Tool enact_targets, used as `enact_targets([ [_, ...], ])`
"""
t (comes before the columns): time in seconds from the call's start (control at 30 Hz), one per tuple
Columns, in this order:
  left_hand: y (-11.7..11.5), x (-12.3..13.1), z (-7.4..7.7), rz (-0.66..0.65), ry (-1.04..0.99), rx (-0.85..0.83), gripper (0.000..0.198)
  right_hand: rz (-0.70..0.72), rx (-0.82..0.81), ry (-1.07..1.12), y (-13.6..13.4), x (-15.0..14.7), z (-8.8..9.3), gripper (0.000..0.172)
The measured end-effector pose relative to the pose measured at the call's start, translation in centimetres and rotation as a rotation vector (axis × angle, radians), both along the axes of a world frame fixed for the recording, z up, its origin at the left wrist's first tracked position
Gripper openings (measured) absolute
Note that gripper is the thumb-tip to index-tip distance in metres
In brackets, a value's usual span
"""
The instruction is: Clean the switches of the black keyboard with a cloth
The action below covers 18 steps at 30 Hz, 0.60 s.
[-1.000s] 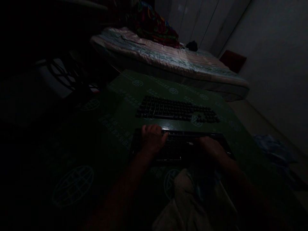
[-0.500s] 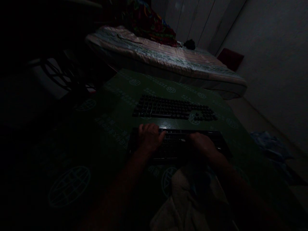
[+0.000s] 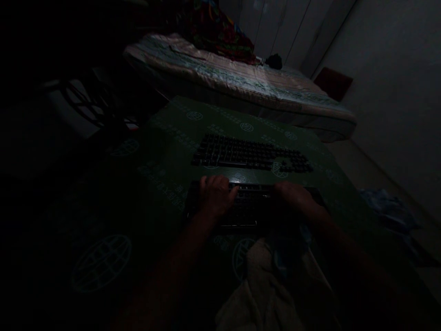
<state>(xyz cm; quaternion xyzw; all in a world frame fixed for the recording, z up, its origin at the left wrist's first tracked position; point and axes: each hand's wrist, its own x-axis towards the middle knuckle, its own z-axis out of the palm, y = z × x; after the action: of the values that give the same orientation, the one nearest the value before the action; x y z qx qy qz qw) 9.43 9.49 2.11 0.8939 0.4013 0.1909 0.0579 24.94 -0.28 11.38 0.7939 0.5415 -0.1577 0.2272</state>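
Note:
The room is very dark. A black keyboard (image 3: 253, 209) lies on a green mat (image 3: 165, 138) printed with globe marks. My left hand (image 3: 214, 196) rests on the keyboard's left part with its fingers curled over the far edge and the thumb on the keys. On the keyboard's right part lies my right hand (image 3: 295, 197); its fingers are too dim to make out. Beyond the keyboard, a second set of black keys (image 3: 248, 156) lies in rows on the mat.
A pale cloth (image 3: 262, 289) lies at the near edge below my hands. A bed (image 3: 241, 82) with a striped cover and a colourful bundle (image 3: 220, 32) stands behind the mat. A dark chair (image 3: 93, 101) is at left, and a wall at right.
My right hand has slid a little to the left and farther up along the keyboard. My left hand has stayed on the keyboard's left part.

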Motion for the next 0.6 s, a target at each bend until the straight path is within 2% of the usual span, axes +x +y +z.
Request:
enact_targets([
  [0.37, -0.1, 0.0, 0.2, 0.000, 0.013, -0.015, 0.027, 0.001, 0.020, 0.010, -0.3, 0.6, -0.7, 0.030],
  [0.6, -0.1, -0.1, 0.2, -0.011, 0.003, -0.018, 0.029, -0.007, 0.073, 0.036, -0.1, -0.1, -1.4, 0.030],
])
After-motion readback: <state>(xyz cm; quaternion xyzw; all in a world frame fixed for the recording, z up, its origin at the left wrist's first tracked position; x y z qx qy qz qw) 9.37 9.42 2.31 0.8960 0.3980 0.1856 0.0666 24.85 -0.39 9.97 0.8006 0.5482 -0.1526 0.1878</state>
